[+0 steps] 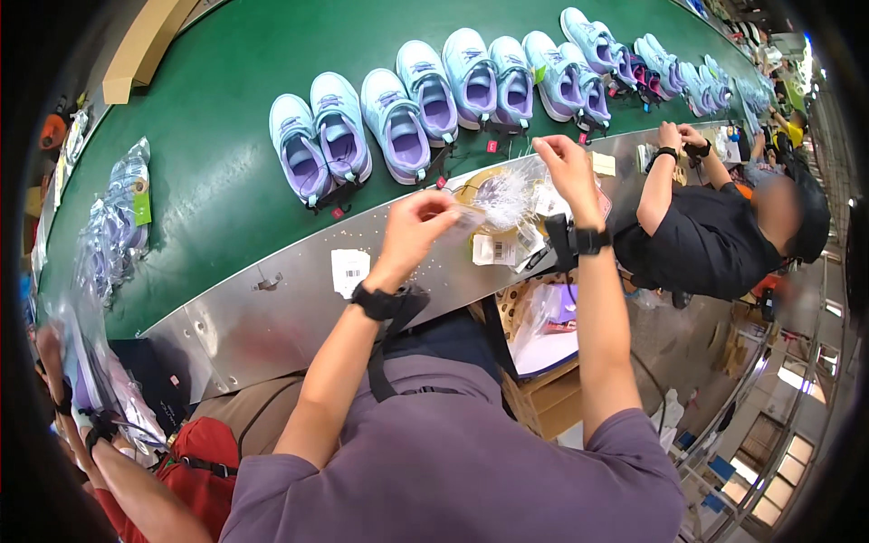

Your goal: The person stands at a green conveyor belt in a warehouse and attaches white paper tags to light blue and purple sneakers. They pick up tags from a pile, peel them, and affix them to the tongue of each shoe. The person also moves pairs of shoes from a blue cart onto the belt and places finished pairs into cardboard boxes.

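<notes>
A row of shoes (471,90) sits on the belt (226,172), behind the surface (262,317); bags (113,226) lie at the left.

Both forearms rise from the lower edge, bare below short sleeves, each wrist banded in black. The left hand (418,222) is curled, fingers (444,204) pinched together. The right hand (563,163) is raised higher, palm turned inward, its fingers bent and pinching.

Clear plastic bag (507,195), white labels (349,269) on ledge.
</notes>
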The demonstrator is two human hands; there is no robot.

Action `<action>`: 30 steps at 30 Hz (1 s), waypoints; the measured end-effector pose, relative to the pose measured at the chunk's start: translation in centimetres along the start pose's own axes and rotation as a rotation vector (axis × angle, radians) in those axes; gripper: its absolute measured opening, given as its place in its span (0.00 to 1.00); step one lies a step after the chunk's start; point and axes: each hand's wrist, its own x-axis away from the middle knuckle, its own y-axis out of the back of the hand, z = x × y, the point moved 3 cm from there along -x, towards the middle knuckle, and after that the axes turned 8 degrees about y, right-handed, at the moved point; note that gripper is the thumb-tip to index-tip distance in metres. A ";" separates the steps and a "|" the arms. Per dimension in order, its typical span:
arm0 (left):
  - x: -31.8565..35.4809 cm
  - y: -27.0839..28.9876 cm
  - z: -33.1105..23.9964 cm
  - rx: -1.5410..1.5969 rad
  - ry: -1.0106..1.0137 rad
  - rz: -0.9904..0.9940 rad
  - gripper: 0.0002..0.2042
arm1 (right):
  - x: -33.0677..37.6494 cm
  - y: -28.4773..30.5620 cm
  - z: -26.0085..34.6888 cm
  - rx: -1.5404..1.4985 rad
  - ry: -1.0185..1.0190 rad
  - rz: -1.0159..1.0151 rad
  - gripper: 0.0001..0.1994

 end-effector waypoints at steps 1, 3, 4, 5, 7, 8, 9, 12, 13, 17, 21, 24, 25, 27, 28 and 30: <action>-0.9 -1.1 0.0 -0.045 -0.046 0.043 0.06 | -1.2 -0.2 -0.6 0.021 -0.103 0.106 0.11; -2.4 -3.4 -0.2 -0.118 -0.102 0.108 0.06 | -2.1 -0.5 -1.1 -0.036 -0.165 0.190 0.11; -3.4 -4.4 0.0 -0.133 -0.166 0.132 0.06 | -2.0 -0.6 -1.3 -0.111 -0.127 0.163 0.11; -4.6 -5.3 0.3 -0.134 -0.154 0.148 0.06 | -1.8 -0.6 -1.3 -0.186 -0.092 0.137 0.11; -6.5 -6.5 0.6 -0.147 -0.130 0.151 0.06 | -0.9 0.2 0.8 -0.213 0.099 -0.031 0.09; -7.6 -6.9 1.8 -0.244 -0.120 0.122 0.06 | 0.1 1.4 2.5 -0.176 0.194 -0.126 0.08; -8.4 -6.9 2.8 -0.344 -0.106 0.086 0.06 | 1.2 2.2 4.4 -0.244 0.244 -0.297 0.07; -8.6 -6.7 2.6 -0.353 -0.092 0.076 0.07 | 2.7 5.1 8.2 -0.499 0.251 -0.679 0.07; -8.1 -6.4 1.9 -0.264 -0.088 0.094 0.07 | 3.0 5.0 8.1 -0.517 0.273 -0.609 0.07; -3.9 -1.7 -2.1 0.149 -0.044 -0.233 0.07 | 3.8 2.1 10.3 -0.339 0.087 -0.109 0.06; -1.0 0.5 -4.7 0.346 -0.155 -0.343 0.08 | 4.0 -4.3 12.3 -0.177 0.321 0.224 0.11; -0.6 0.9 -5.3 0.337 -0.178 -0.345 0.08 | 3.6 -5.9 13.6 -0.233 0.345 0.218 0.14; -0.4 1.0 -5.5 0.341 -0.172 -0.344 0.08 | 3.4 -6.2 13.8 -0.260 0.355 0.183 0.14; -0.3 1.0 -5.8 0.355 -0.164 -0.338 0.08 | 2.9 -6.5 14.1 -0.267 0.374 0.163 0.15; -0.4 1.2 -5.8 0.366 -0.164 -0.337 0.08 | 2.5 -6.6 14.1 -0.250 0.380 0.178 0.15; -0.7 1.2 -5.9 0.363 -0.157 -0.333 0.08 | 2.0 -6.7 14.1 -0.232 0.377 0.194 0.15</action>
